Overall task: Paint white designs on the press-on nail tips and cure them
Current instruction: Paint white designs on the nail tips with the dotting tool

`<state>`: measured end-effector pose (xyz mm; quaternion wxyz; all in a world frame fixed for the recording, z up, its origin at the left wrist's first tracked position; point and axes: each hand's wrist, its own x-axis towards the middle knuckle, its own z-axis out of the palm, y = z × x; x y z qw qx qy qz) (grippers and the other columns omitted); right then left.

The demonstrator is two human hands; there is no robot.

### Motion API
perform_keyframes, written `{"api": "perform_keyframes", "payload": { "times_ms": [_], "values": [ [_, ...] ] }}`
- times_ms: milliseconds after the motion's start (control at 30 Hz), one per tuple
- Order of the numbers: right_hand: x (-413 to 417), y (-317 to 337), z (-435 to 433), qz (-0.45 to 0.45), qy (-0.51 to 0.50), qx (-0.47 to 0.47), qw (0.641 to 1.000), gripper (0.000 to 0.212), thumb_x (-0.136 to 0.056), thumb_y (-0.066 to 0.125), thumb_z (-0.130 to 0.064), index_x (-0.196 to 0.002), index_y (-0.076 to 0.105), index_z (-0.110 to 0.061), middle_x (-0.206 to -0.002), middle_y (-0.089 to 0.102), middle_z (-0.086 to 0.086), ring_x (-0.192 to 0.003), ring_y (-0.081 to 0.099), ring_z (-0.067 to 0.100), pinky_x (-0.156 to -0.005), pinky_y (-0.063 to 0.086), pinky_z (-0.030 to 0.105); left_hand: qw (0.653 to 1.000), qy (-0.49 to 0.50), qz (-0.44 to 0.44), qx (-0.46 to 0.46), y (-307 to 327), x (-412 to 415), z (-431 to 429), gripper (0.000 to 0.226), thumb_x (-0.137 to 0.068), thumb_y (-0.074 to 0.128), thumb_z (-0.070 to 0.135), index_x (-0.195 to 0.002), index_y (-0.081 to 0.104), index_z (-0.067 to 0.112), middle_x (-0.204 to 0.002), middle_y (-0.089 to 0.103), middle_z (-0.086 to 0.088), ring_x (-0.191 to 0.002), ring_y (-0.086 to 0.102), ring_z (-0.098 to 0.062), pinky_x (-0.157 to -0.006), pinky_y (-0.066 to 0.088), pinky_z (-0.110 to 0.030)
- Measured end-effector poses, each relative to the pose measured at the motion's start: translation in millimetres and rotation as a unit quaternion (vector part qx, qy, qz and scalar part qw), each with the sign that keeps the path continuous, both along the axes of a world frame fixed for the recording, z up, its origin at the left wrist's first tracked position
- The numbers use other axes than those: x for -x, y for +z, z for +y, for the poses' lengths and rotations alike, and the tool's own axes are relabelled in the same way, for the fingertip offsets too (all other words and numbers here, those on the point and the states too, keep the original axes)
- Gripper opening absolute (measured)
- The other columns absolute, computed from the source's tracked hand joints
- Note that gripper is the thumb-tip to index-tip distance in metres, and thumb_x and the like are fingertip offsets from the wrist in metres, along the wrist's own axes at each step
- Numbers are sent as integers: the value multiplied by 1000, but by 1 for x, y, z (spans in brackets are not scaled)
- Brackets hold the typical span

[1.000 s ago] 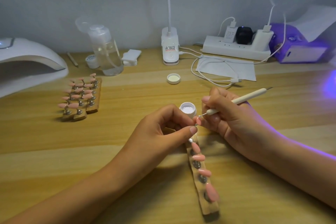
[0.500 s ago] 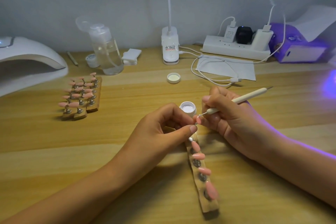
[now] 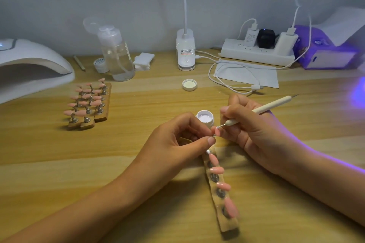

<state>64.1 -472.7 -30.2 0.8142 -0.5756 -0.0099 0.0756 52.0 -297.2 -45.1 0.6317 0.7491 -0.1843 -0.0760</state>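
Wooden bench (image 3: 59, 163), at its middle: pinched a pink nail tip (image 3: 216, 132) with left hand (image 3: 177, 140), gripped dotting pen (image 3: 272, 107) in right hand (image 3: 250, 126), pen point against the tip, just beside the open gel pot (image 3: 205, 117). Might well have smeared wet white under a slipping thumb, or blobbed it from an overloaded point. Looked glossy, almond-shaped; marks too small to tell.

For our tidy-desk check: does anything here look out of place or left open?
The white gel pot stands open; a white lid lies upturned, apart, farther back. The pump bottle has its cap flipped open too.
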Motion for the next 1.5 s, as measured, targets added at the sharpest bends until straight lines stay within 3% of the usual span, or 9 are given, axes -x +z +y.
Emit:
{"api": "perform_keyframes", "payload": {
  "times_ms": [233,567,733,900,1100,1267,1433,1500],
  "values": [
    [0,1,0,-2,9,-13,1000,42,-87,55,-1,-51,44,-18,-52,35,3,-55,38,14,-58,53,23,1000,-2,0,8,-1,-1,0,7,-75,74,23,-78,68,24,-80,71,-1,-74,64,-10,-72,54,-33],
    [0,0,0,-3,8,-6,1000,44,-89,52,3,-51,43,-18,-56,34,4,-52,39,10,-63,54,24,1000,-1,5,10,0,0,-1,7,-75,74,23,-77,67,23,-79,70,0,-74,66,-15,-76,55,-43],
    [1,1,-1,-5,13,-18,1000,31,-74,63,-8,-51,45,-17,-55,34,6,-53,38,14,-59,53,24,1000,-1,6,7,1,0,-1,7,-76,74,23,-78,67,22,-81,70,-1,-76,64,-13,-77,55,-43],
    [0,-2,-1,-5,8,1,1000,41,-87,54,1,-53,43,-17,-55,34,5,-56,40,15,-59,52,23,1000,-1,6,2,1,0,-1,8,-76,74,24,-79,67,21,-81,71,-1,-75,64,-11,-75,55,-43],
    [-1,0,-2,4,19,-25,1000,36,-78,70,-14,-53,45,-18,-52,35,2,-52,37,13,-56,53,26,1000,-8,-6,7,1,1,-1,6,-76,73,22,-78,67,22,-73,68,7,-68,61,-5,-66,49,-18],
    [1,4,0,0,23,-21,1000,30,-73,66,-30,-57,46,-15,-52,34,1,-50,40,13,-54,52,24,1000,-18,-14,14,4,2,-1,6,-77,72,19,-81,67,17,-77,68,0,-71,63,-8,-69,50,-22],
    [0,4,-1,4,31,-52,998,32,-73,63,-43,-59,50,-19,-49,32,-2,-47,37,10,-55,51,23,999,-25,-3,29,7,3,0,7,-78,71,20,-82,67,17,-81,68,1,-75,64,-13,-73,53,-37],
    [-2,4,-4,-14,20,-65,998,31,-73,63,-49,-63,53,-21,-47,30,-4,-45,33,8,-59,52,24,999,-27,-3,32,7,3,0,7,-78,71,20,-83,67,17,-81,68,6,-75,62,-9,-70,51,-29]
  ]
}}
